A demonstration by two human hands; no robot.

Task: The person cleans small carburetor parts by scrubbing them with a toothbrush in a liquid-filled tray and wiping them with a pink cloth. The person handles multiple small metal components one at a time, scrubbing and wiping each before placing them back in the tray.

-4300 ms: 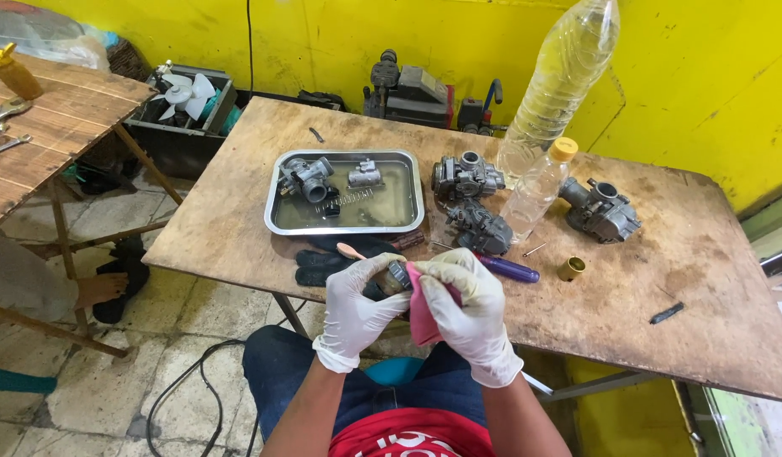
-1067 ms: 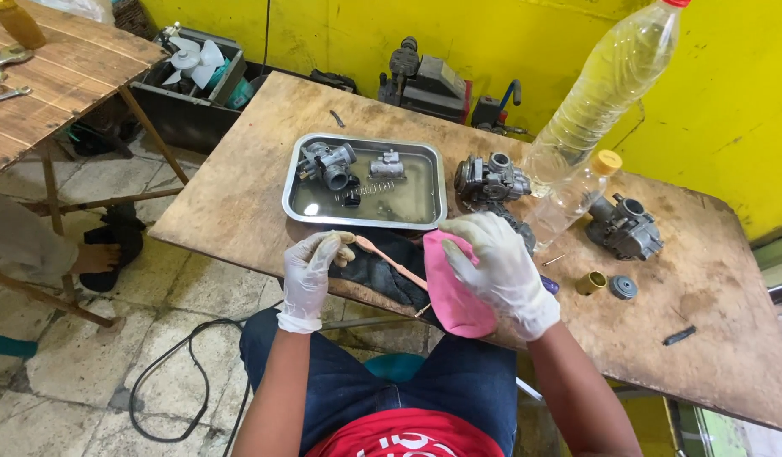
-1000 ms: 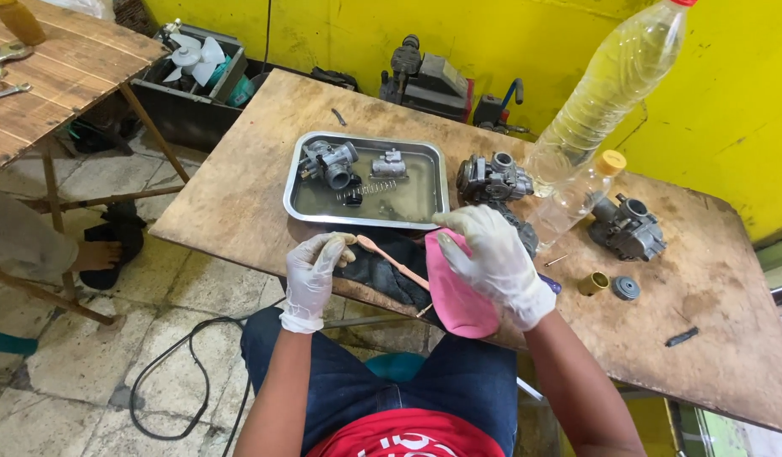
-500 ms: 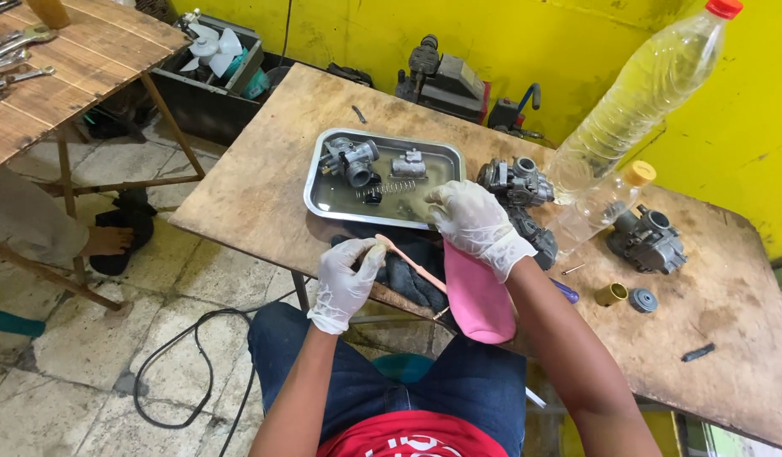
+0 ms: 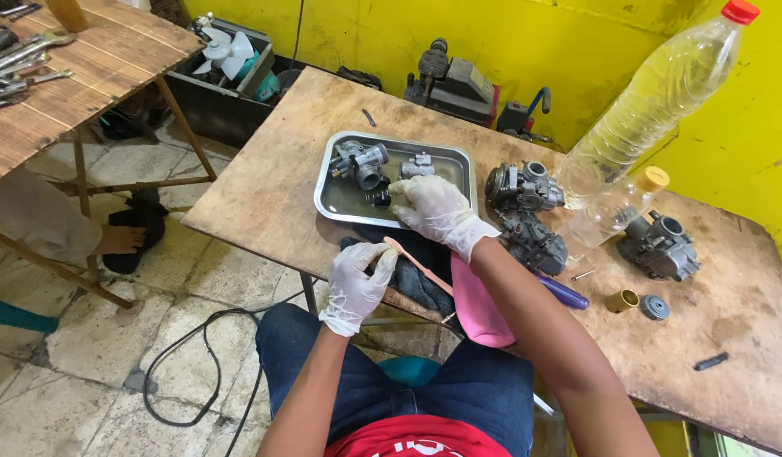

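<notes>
While the person sits at the worn plywood table [image 5: 264, 195], both hands in thin white gloves, the scene reads so:

Right hand: the right hand [image 5: 437, 207] reaches into the shallow rectangular metal tray [image 5: 332, 199]; fingertips pinched narrow on a small dark round part [image 5: 379, 200] lying in the tray's film of liquid

Left hand: the left hand [image 5: 357, 283] is closed round the near end of a slim orange-pink brush handle [image 5: 418, 265], at the table's near edge

Small part, handling: judged light, rigid and wet, so likely slippery under glove; best pinched by its rim

Brush, handling: judged light and stiff; grip is at the handle end, over the black cloth [image 5: 412, 283]

Also in tray: grey cast-metal carburettor body [image 5: 359, 161] and a smaller grey metal piece [image 5: 416, 163], apart from the hand

Right of tray: two more grey carburettor bodies [image 5: 526, 188], [image 5: 535, 241] close together; a third [image 5: 660, 245] further right

Bottles: large clear plastic bottle with red cap [image 5: 653, 106], tilted, pale liquid inside; small clear bottle with yellow cap [image 5: 615, 211] beneath it

Loose bits: purple-handled tool [image 5: 564, 294], brass cap [image 5: 621, 300], grey round disc [image 5: 655, 306]

Pink cloth [image 5: 475, 309]: hangs off the table edge under the right forearm

Hard to make out: the dark part's exact shape is covered by the fingers; the brush's far end runs under the right wrist; whether the tray liquid is fuel or water cannot be told
</notes>
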